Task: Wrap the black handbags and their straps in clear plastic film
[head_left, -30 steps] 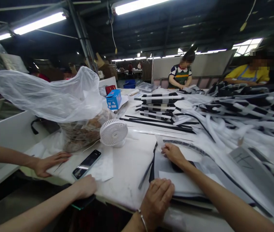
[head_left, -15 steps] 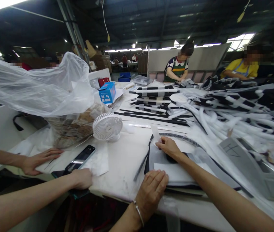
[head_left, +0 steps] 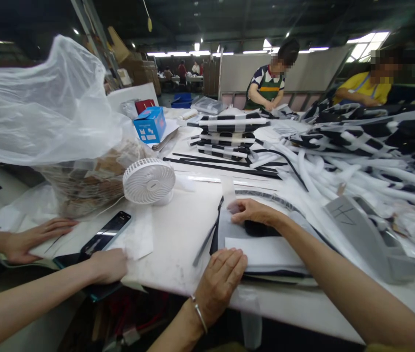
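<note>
A flat grey fabric piece with black edging (head_left: 225, 225) lies at the table's front edge, with a white sheet (head_left: 266, 249) across its lower part. My left hand (head_left: 222, 281), with a bracelet at the wrist, holds the near left corner of this piece; its fingers are together over the edge, and its thumb is hidden. Above the upper left corner, my right hand (head_left: 253, 212) pinches a translucent whitish strip (head_left: 228, 188) between thumb and fingers. Behind that hand runs a curved dark band (head_left: 269, 196) under clear film.
A co-worker's hands rest at the left near a phone (head_left: 108, 232). A white fan (head_left: 149, 181), a blue box (head_left: 150, 124) and a big plastic bag (head_left: 46, 107) stand beyond. Rolled black-and-white pieces (head_left: 225, 137) lie behind, white tubes (head_left: 361, 181) and a grey holder (head_left: 364, 234) right.
The view has turned, so most things sit further left and higher. My right wrist has lifted and turned while its fingers stay on the strip. My left hand keeps its place on the corner.
</note>
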{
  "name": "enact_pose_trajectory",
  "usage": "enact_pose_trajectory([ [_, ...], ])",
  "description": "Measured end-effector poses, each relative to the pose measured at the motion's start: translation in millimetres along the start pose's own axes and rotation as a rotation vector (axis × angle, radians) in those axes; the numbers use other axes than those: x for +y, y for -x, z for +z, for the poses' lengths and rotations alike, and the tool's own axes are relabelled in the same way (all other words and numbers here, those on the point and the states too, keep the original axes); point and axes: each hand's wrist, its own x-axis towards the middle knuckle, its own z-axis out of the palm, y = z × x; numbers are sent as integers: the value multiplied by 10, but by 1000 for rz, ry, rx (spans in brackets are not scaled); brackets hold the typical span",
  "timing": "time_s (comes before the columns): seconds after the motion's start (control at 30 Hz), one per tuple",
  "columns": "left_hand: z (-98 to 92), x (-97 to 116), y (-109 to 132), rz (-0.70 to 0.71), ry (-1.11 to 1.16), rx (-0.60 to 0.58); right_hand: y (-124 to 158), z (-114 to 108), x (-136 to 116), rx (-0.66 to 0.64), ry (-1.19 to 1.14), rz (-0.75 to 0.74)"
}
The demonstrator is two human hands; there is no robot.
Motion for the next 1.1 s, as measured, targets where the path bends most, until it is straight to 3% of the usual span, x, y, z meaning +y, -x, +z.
enact_pose_trajectory([
  [0.1, 8, -5, 4, -3, 21, -3, -18, -10, 34, -30, -22, 31],
  [0.23, -1, -5, 2, -5, 23, 6, -58, 58, 101, 68, 0, 52],
  [0.53, 6, -8, 18, -15, 20, -38, -49, 153, 171, 259, 119, -43],
  [0.77, 3, -14, 40, -24, 66, -78, -14, 222, 188, 320, 212, -98],
  [0.93, 0, -19, 28, -11, 39, -53, 22, 278, 190, 397, 303, -155],
  [1.1, 9, -19, 21, 1, 12, 13, 59, 280, 77, 392, 271, -206],
])
